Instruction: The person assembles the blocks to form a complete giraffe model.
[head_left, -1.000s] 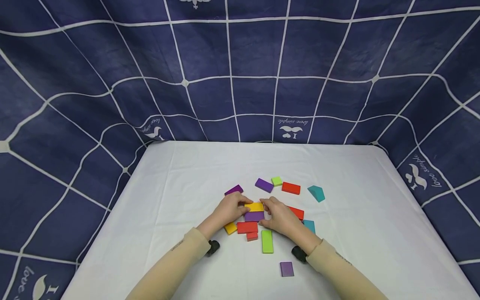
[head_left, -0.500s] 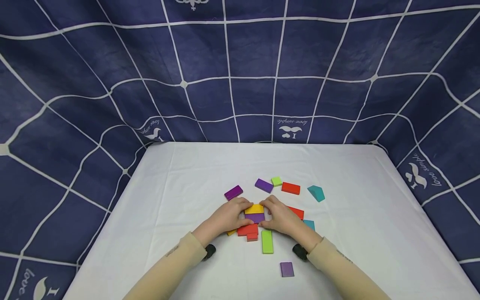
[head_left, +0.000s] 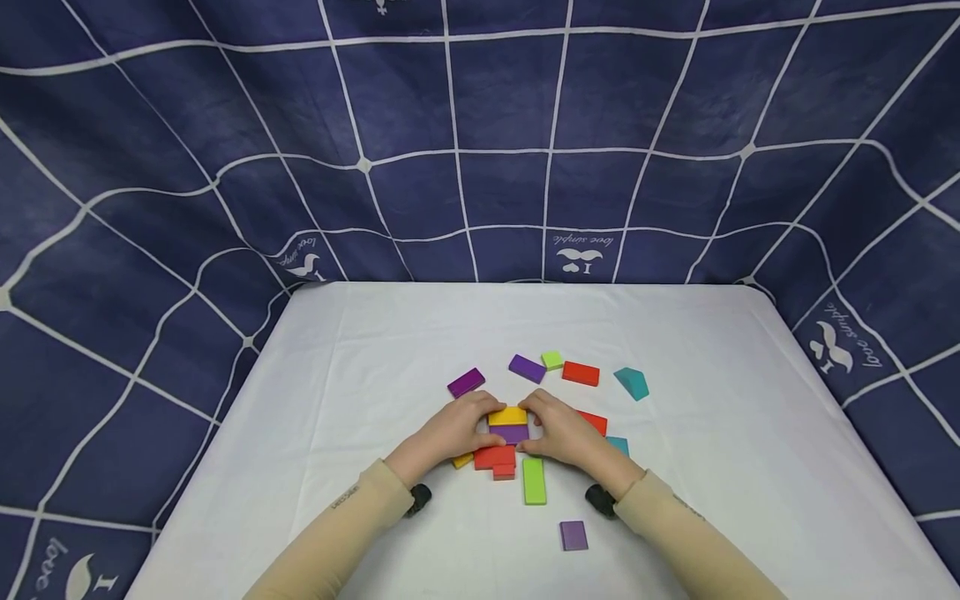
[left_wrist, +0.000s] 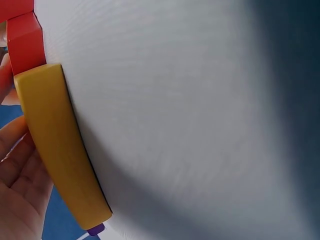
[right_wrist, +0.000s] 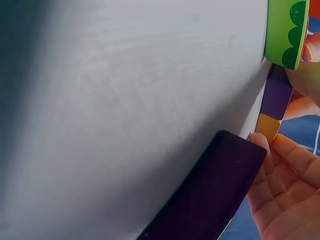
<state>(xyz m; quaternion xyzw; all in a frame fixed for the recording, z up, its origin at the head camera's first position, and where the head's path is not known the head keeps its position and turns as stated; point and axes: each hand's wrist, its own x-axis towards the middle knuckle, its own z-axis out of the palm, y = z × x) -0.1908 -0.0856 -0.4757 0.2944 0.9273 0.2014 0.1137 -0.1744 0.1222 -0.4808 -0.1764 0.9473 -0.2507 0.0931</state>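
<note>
A yellow block (head_left: pixel 507 416) lies against the far side of a purple block (head_left: pixel 509 434) near the middle of the white table. My left hand (head_left: pixel 450 425) pinches this pair at its left end, index finger at the yellow block and thumb at the purple one. At the right end my right hand (head_left: pixel 562 429) holds the pair likewise between index finger and thumb. Just nearer lie two red blocks (head_left: pixel 494 457), touching. A second yellow block (left_wrist: pixel 62 145), large in the left wrist view, is partly hidden under my left hand in the head view.
Close by lie a green block (head_left: pixel 534 482) and a purple square block (head_left: pixel 573 536). Behind my hands are a magenta block (head_left: pixel 467 382), a purple block (head_left: pixel 527 368), a small lime block (head_left: pixel 552 360), a red block (head_left: pixel 581 373) and a teal block (head_left: pixel 632 383).
My left hand has shifted slightly, its thumb moving nearer to the purple block's front. More of the magenta block shows, less of the second yellow block. My right hand stays almost in place.
</note>
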